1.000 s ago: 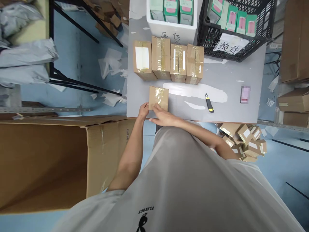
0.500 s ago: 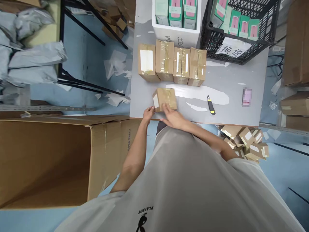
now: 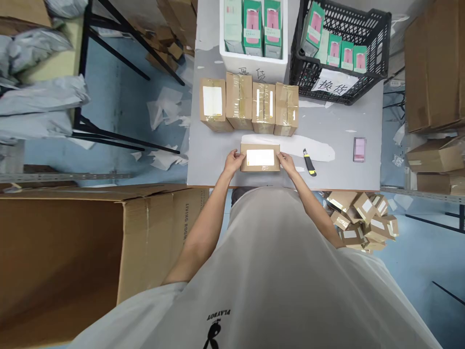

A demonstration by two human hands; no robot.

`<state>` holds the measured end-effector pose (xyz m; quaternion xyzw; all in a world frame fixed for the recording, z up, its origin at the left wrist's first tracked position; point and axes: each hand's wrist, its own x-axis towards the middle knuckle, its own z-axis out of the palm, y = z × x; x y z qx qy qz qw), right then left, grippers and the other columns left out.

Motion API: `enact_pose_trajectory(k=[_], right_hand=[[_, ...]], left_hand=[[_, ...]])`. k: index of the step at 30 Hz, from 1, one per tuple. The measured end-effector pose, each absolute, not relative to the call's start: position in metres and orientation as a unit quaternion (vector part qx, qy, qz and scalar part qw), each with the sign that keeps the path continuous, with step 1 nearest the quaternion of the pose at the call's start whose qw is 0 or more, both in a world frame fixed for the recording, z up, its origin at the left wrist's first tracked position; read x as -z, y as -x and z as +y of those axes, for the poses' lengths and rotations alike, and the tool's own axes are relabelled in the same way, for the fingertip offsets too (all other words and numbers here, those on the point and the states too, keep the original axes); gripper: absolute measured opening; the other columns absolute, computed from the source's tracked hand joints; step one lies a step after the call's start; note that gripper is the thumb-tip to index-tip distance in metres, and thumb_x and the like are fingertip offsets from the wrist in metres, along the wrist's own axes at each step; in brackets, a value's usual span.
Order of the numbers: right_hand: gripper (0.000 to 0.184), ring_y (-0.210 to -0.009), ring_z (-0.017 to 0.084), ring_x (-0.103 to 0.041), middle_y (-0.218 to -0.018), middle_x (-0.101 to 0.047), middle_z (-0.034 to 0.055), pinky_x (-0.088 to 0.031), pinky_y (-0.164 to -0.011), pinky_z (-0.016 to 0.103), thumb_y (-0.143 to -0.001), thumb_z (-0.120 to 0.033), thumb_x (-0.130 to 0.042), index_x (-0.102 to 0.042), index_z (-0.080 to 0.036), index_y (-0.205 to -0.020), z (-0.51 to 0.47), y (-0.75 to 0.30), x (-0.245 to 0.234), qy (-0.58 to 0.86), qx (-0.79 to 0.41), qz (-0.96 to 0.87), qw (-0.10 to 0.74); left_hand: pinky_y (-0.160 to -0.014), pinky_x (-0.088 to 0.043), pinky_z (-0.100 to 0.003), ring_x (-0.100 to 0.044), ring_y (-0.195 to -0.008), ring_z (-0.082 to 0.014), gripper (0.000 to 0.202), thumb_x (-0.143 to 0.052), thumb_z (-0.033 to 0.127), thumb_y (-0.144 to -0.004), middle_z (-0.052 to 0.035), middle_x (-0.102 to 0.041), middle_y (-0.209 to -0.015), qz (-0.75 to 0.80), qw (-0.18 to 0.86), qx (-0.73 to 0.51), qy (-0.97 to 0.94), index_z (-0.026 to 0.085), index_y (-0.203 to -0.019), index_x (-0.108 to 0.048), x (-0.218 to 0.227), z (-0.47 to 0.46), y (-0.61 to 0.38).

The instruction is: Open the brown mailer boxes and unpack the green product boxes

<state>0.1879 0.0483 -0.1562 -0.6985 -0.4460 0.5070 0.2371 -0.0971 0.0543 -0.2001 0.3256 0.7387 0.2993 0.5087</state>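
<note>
A small brown cardboard box (image 3: 260,167) with a white label facing up is between my hands near the table's front edge. My left hand (image 3: 233,161) grips its left end, and my right hand (image 3: 286,162) grips the right end, fingers closed against the cardboard. To the right of the box lies a black and yellow utility knife (image 3: 309,163). Behind it, several taped cardboard boxes (image 3: 239,102) stand side by side in a row. A pink phone-like item (image 3: 359,150) rests farther right on the table.
At the back of the table (image 3: 218,167) are a white bin (image 3: 254,63) and a black crate (image 3: 358,92), both holding green and pink boxes. A large open carton (image 3: 160,237) stands at left. Several small parcels (image 3: 363,218) are piled on the floor at right.
The box has turned so that its labelled face is up. My right hand has gone from the top of the box to its right end; my left hand is now on its left end.
</note>
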Motion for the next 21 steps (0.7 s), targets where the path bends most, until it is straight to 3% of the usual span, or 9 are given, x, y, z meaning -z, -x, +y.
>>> enact_pose_trajectory(k=[4,7,11,15,21], right_hand=[[0.075,-0.136,0.033,-0.081,-0.136,-0.089,0.0140,-0.065,-0.121,0.045,-0.110,-0.087,-0.053,-0.087,-0.021,-0.113,0.035,-0.196,0.146,0.662,-0.520,-0.469,0.267],[0.078,-0.130,0.032,-0.082,-0.133,-0.088,0.0146,-0.067,-0.116,0.044,-0.106,-0.094,-0.055,-0.086,-0.022,-0.111,0.018,-0.202,0.142,0.657,-0.497,-0.494,0.277],[0.061,-0.118,0.034,-0.085,-0.125,-0.089,0.0164,-0.066,-0.115,0.047,-0.102,-0.085,-0.072,-0.082,-0.024,-0.101,0.004,-0.203,0.148,0.697,-0.464,-0.504,0.214],[0.045,-0.117,0.034,-0.086,-0.125,-0.091,0.0160,-0.065,-0.118,0.050,-0.103,-0.067,-0.077,-0.083,-0.023,-0.106,0.008,-0.204,0.160,0.707,-0.468,-0.505,0.161],[0.061,-0.130,0.035,-0.082,-0.154,-0.083,0.0204,-0.065,-0.121,0.050,-0.092,-0.065,-0.087,-0.086,-0.017,-0.130,0.036,-0.206,0.165,0.697,-0.490,-0.480,0.209]], left_hand=[[-0.129,-0.056,-0.046,-0.078,-0.139,-0.0352,0.058,-0.079,0.050,-0.105,-0.0207,-0.083,-0.144,0.746,0.459,-0.323,-0.358,0.013,-0.149,-0.080,0.190,0.027,0.106],[-0.126,-0.058,-0.043,-0.079,-0.134,-0.0322,0.047,-0.075,0.048,-0.107,-0.0181,-0.083,-0.147,0.743,0.438,-0.341,-0.373,0.016,-0.139,-0.084,0.186,-0.001,0.108],[-0.120,-0.063,-0.042,-0.081,-0.127,-0.0311,0.044,-0.082,0.039,-0.101,-0.0175,-0.082,-0.147,0.750,0.452,-0.321,-0.360,0.017,-0.138,-0.084,0.190,-0.021,0.102],[-0.125,-0.061,-0.045,-0.081,-0.131,-0.0327,0.042,-0.086,0.037,-0.098,-0.0193,-0.083,-0.144,0.749,0.458,-0.310,-0.365,0.014,-0.133,-0.085,0.197,-0.014,0.102],[-0.123,-0.064,-0.048,-0.079,-0.138,-0.0355,0.061,-0.089,0.026,-0.090,-0.0222,-0.078,-0.161,0.731,0.489,-0.334,-0.340,0.012,-0.148,-0.080,0.197,0.014,0.108]])
